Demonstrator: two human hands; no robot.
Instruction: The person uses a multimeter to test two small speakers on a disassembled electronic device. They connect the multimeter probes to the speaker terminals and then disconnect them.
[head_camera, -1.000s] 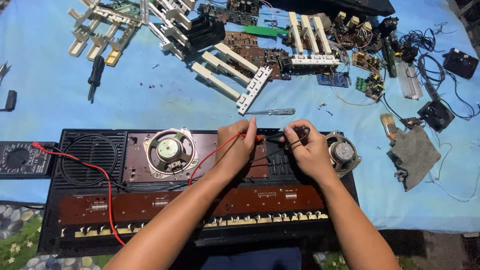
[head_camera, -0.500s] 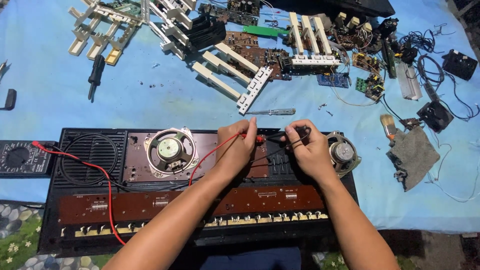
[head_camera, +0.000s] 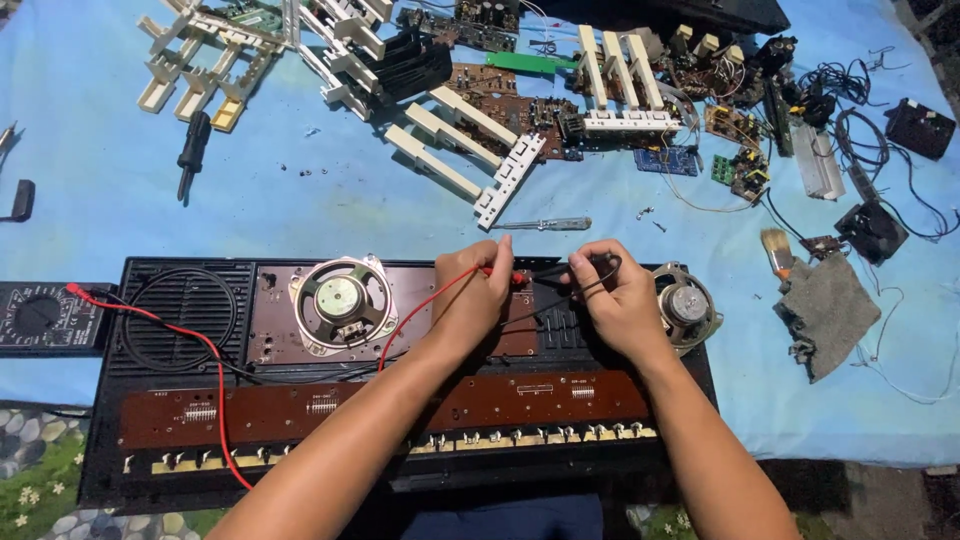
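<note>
Barely changed: your left hand (head_camera: 478, 300) still pinches the red-tipped meter probe (head_camera: 497, 271), fingers closed tight. Your right hand (head_camera: 618, 298) stays curled on the black probe lead (head_camera: 590, 268) above the opened black keyboard chassis (head_camera: 300, 400); contact is held.

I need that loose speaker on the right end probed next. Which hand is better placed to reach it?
Probably the right hand: it holds the black probe and sits right beside the loose speaker. The left hand, with the red probe, would have to cross over it.
</note>
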